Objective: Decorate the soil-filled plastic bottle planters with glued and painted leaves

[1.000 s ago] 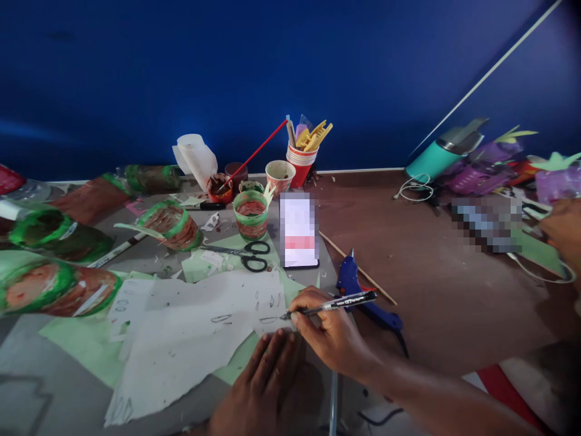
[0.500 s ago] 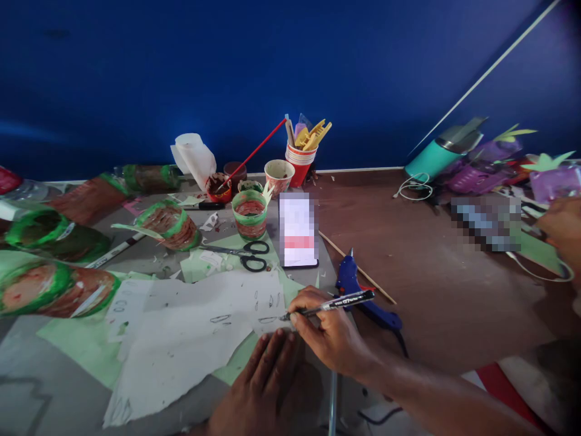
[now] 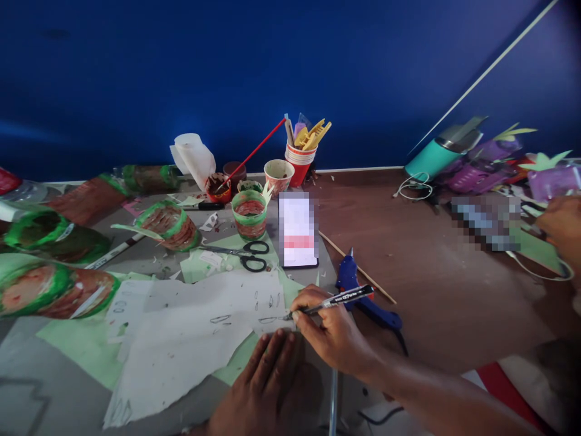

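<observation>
A black pen (image 3: 338, 300) is pinched in my right hand (image 3: 333, 336), its tip on the right end of a torn sheet of white paper (image 3: 181, 345). Small leaf-like outlines are drawn near the tip. My left hand (image 3: 261, 387) lies with fingers stretched out at the lower edge of that sheet. Green paper (image 3: 77, 345) shows from underneath. Just beyond the sheet lie black-handled scissors (image 3: 254, 254) and a phone (image 3: 298, 230) with its screen lit and blurred. Right of my right hand rests a blue glue gun (image 3: 363, 297), beside a thin wooden stick (image 3: 379, 284).
Several brown-and-green painted containers (image 3: 249, 218) stand or lie to the left and centre. Behind are a paper roll (image 3: 195, 160), a paint cup with a red brush (image 3: 218, 189) and a red cup of tools (image 3: 303, 166). At right are a teal bottle (image 3: 436, 157) and another person's hand (image 3: 563, 224).
My right hand and the pen tip have shifted very slightly to the right along the paper. My left hand stays in place.
</observation>
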Demonstrator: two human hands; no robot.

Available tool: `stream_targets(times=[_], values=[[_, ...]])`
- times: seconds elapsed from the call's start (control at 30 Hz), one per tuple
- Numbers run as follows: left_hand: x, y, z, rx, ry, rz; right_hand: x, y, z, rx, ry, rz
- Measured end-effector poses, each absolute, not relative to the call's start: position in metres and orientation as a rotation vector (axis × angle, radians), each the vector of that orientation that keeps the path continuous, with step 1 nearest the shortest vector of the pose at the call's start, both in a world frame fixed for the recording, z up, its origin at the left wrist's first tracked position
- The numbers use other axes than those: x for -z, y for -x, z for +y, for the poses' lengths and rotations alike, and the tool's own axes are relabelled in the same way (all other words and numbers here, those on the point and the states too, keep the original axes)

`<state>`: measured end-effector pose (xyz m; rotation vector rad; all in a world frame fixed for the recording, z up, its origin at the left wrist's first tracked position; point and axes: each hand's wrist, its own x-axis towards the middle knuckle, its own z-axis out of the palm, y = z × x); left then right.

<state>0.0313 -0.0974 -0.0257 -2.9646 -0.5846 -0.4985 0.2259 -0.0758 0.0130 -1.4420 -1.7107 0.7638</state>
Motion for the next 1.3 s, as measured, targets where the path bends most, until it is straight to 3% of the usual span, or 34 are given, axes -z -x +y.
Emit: stream_targets(times=[1.3], values=[[0.0256, -0.0308, -0.0968, 0.500, 2.951, -0.598, -0.0144, -0.2333, -0.0728, -0.823, 1.545, -1.709]])
